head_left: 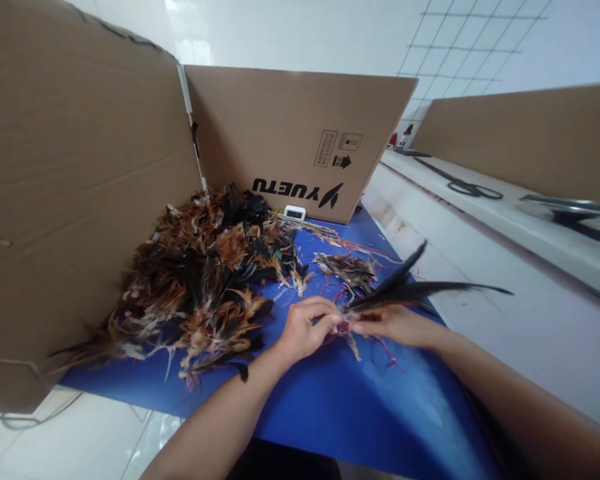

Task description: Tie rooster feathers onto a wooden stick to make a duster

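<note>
My left hand (pixel 307 327) pinches the base of a bunch of long dark feathers (pixel 400 288), whose tips fan out to the upper right. Across from it, my right hand (pixel 387 325) has its fingers closed at the same quill ends, beside reddish-purple string (pixel 390 353). Both hands meet low over the blue tabletop (pixel 310 400). What exactly lies between the right fingertips is too small to make out. Just beyond the hands lies a small bundle of brown feathers (pixel 347 268). A large heap of brown and black feathers (pixel 205 267) spreads to the left.
Cardboard walls (pixel 280 127) stand behind and on the left of the table. A small white digital timer (pixel 295 213) sits at the back near thin sticks (pixel 325 231). On the right, a white ledge (pixel 520 220) carries black scissors (pixel 473 189).
</note>
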Action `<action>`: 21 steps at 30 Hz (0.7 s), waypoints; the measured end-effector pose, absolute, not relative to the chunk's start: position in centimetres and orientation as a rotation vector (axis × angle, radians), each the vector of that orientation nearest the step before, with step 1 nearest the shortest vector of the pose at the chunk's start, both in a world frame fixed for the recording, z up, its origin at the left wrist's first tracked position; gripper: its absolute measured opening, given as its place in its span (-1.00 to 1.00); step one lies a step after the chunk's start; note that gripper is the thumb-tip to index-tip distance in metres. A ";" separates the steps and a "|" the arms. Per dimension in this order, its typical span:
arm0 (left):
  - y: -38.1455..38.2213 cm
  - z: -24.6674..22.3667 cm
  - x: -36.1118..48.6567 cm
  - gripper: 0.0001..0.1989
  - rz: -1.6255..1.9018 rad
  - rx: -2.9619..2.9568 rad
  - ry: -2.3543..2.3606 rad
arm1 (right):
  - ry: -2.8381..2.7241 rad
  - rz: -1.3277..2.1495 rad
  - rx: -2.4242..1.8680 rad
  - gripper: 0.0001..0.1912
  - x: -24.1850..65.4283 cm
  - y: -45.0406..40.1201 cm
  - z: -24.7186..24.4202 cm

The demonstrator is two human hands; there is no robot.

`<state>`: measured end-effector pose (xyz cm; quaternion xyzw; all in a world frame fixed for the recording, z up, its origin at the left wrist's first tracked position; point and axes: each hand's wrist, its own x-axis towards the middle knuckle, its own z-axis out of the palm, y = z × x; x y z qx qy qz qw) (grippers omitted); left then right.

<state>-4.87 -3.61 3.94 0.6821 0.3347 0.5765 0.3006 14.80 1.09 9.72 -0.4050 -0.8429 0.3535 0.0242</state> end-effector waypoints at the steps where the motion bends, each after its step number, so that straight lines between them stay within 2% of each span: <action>1: -3.5 3.8 -4.8 -0.72 1.543 1.795 0.939 | -2.605 1.081 -1.238 -0.69 14.6 0.0 9.4; 5: -3.3 2.8 -4.6 -0.78 1.501 1.945 1.071 | -2.701 0.624 -1.096 -0.71 13.5 -3.4 9.1; 9: -3.4 1.7 -4.4 -0.78 1.279 2.294 1.093 | -2.895 0.054 -1.006 -0.75 12.7 -4.5 10.4; 12: -3.8 1.5 -4.5 -0.78 1.105 2.531 1.092 | -2.951 -0.162 -1.002 -0.78 12.0 -3.7 12.0; 15: -4.0 1.8 -4.8 -0.77 1.016 2.676 0.951 | -3.008 0.077 -0.975 -0.77 11.6 -2.0 13.7; 21: -3.7 2.7 -5.2 -0.79 1.113 2.436 0.603 | -2.924 1.026 -1.063 -0.79 13.5 1.5 14.2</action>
